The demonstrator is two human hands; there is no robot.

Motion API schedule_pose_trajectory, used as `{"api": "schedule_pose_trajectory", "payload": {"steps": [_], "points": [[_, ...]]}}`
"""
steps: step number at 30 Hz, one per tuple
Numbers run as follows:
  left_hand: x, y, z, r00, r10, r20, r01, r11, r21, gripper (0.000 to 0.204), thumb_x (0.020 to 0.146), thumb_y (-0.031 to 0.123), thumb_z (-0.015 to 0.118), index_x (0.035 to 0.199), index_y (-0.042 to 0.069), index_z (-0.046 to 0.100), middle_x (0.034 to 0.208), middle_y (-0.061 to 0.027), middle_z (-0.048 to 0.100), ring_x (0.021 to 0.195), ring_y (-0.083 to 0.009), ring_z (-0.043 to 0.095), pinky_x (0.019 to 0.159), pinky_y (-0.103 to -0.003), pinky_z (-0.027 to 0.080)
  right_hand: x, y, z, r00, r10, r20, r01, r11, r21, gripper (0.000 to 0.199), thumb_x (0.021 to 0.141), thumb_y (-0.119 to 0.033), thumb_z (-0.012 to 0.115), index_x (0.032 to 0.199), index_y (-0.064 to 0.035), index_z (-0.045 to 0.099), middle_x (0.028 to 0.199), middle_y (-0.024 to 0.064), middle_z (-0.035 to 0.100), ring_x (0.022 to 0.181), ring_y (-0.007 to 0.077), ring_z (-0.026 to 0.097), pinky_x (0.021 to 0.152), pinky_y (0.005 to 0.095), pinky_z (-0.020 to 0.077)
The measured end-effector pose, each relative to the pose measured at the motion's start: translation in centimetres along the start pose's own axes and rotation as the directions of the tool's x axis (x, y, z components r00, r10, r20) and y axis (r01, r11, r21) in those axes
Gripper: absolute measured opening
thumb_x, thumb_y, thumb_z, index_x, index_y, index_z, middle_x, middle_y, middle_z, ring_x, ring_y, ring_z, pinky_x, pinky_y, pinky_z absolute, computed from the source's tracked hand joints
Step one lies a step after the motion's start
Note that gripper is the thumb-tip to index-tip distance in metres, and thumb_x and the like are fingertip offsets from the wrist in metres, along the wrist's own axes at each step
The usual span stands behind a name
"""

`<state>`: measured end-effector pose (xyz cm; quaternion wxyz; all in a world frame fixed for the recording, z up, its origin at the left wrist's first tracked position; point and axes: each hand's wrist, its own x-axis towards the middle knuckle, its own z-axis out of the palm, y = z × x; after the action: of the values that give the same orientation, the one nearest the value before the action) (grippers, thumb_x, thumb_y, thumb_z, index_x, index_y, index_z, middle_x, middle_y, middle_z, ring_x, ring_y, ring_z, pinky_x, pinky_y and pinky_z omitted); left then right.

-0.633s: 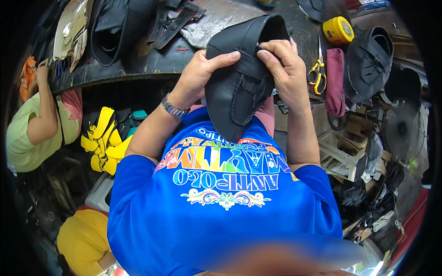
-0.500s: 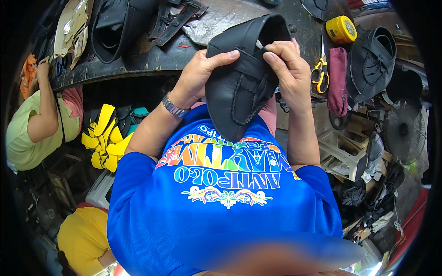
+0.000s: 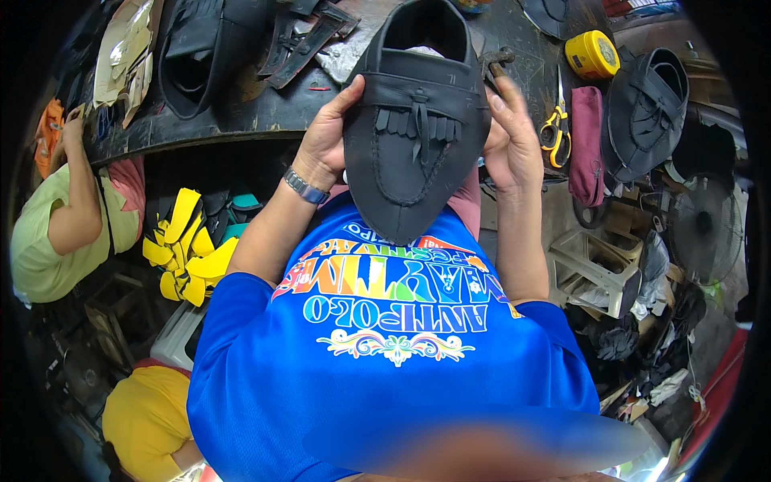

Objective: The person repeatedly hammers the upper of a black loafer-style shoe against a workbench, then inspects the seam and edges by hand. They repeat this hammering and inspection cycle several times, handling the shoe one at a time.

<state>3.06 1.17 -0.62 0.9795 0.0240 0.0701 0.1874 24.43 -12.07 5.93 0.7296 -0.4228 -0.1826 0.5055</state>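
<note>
A black leather loafer upper [image 3: 409, 161], with a fringe, a small tassel and a stitched seam around the toe, is held up before my chest. Its toe points toward me and its opening faces away. My left hand [image 3: 328, 136] grips the upper's left edge, thumb on the front and fingers behind. Beside the right edge, my right hand [image 3: 514, 136] has its fingers stretched out and a little blurred. Whether it touches the leather is hard to make out. Just beyond its fingertips lies a hammer [image 3: 499, 60], partly hidden, on the dark table [image 3: 241, 112].
Yellow-handled scissors [image 3: 556, 136], a maroon pouch [image 3: 588, 145] and a yellow tub [image 3: 592, 55] sit at the right. Another black upper [image 3: 645, 116] lies beyond them, and one more [image 3: 191, 60] at the left. Yellow pieces [image 3: 186, 249] are piled below. A co-worker [image 3: 68, 217] sits far left.
The upper has turned from a tilted side view to face me squarely and has risen slightly. My right hand has left the strap near its opening and moved to the right edge, its fingers now extended.
</note>
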Motion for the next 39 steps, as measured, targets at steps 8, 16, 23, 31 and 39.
{"api": "schedule_pose_trajectory", "payload": {"steps": [8,16,23,31,39], "points": [[-0.9,-0.8,0.4,0.974,0.153,-0.166,-0.097,0.948,0.305,0.044,0.098,0.036,0.062,0.128,0.003,0.063,0.127,-0.0170,0.066,0.114,-0.0279,0.066,0.102,-0.047,0.051,0.0,0.7,-1.3,0.950,0.242,0.196,-0.308,0.818,0.485,0.048,0.092,-0.004,0.064,0.137,0.0020,0.050,0.125,0.0151,0.064,0.109,0.0243,0.066,0.100,0.0368,0.0528],[-5.6,3.0,5.6,0.864,0.478,-0.157,0.323,-0.289,0.901,0.020,0.092,0.021,0.073,0.093,0.002,0.072,0.084,-0.0004,0.069,0.080,-0.0076,0.064,0.073,-0.024,0.050,-0.4,0.7,-0.1,0.991,0.117,0.069,-0.129,0.966,0.226,0.076,0.079,0.012,0.064,0.147,-0.0049,0.035,0.126,0.0175,0.060,0.111,0.0268,0.065,0.098,0.0409,0.0540],[-3.0,2.6,11.0,0.807,0.370,0.461,-0.343,-0.342,0.875,0.030,0.092,0.011,0.072,0.120,0.000,0.067,0.125,-0.0117,0.063,0.114,-0.0190,0.064,0.101,-0.030,0.048,-0.3,1.1,2.8,0.985,0.002,0.172,-0.028,0.988,0.150,0.073,0.082,0.011,0.065,0.147,-0.0051,0.037,0.128,0.0173,0.059,0.112,0.0256,0.064,0.099,0.0383,0.0535],[-0.5,1.9,10.8,0.905,0.288,0.314,-0.124,-0.527,0.841,0.022,0.097,0.023,0.067,0.106,0.003,0.069,0.094,-0.0095,0.072,0.085,-0.0184,0.070,0.077,-0.027,0.053,-1.4,0.9,3.0,0.987,-0.061,0.150,0.036,0.985,0.166,0.071,0.083,0.014,0.064,0.146,-0.0065,0.039,0.123,0.0179,0.063,0.108,0.0252,0.066,0.095,0.0380,0.0567],[-0.8,2.4,9.6,0.903,0.263,0.339,-0.172,-0.502,0.848,0.024,0.099,0.023,0.062,0.109,0.002,0.069,0.094,-0.0120,0.072,0.085,-0.0194,0.069,0.077,-0.028,0.052,-0.9,1.2,2.6,0.986,-0.049,0.158,0.036,0.996,0.086,0.074,0.082,0.013,0.066,0.147,-0.0063,0.038,0.119,0.0189,0.065,0.104,0.0245,0.068,0.092,0.0371,0.0580]]}}
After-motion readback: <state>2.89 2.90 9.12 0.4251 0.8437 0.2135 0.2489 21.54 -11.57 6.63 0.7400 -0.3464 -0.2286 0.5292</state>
